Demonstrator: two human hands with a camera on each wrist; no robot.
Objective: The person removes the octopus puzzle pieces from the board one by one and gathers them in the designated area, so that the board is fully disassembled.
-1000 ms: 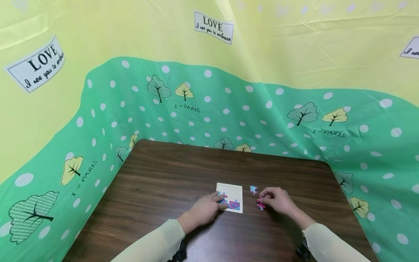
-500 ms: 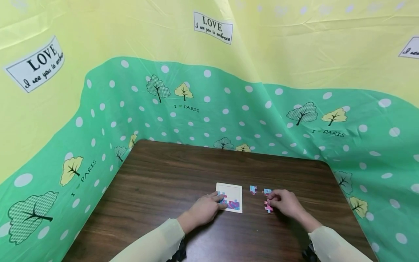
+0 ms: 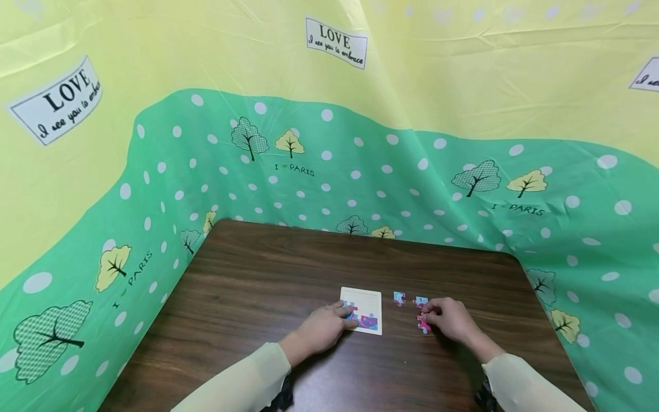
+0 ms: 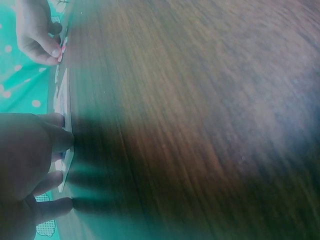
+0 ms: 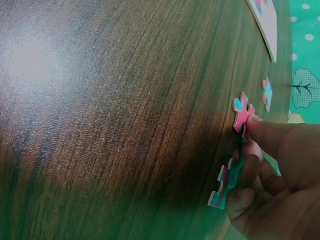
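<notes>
My left hand [image 3: 323, 329] rests with extended fingers on the left side of a puzzle board [image 3: 366, 294], a white-framed square tray partly filled with blue, pink and purple pieces. Its fingers cover part of the picture. To the right, my right hand [image 3: 449, 319] pinches a pink puzzle piece [image 3: 424, 325] at table level. In the right wrist view the thumb is on that pink piece [image 5: 242, 112], and a blue-and-pink piece [image 5: 225, 185] lies close by the curled fingers. Just beyond the fingertips in the head view is a mostly blue piece [image 3: 420, 301].
Another loose blue piece [image 3: 399, 298] lies between the board and my right hand. The brown wood-grain table [image 3: 268, 269] has rounded far corners. Behind it hangs a green and yellow curtain [image 3: 329, 189] printed with trees and dots.
My right hand has shifted to the right with the pink piece, then stayed nearly still over the last half second. A blue piece formerly hidden now shows. The left hand has not moved.
</notes>
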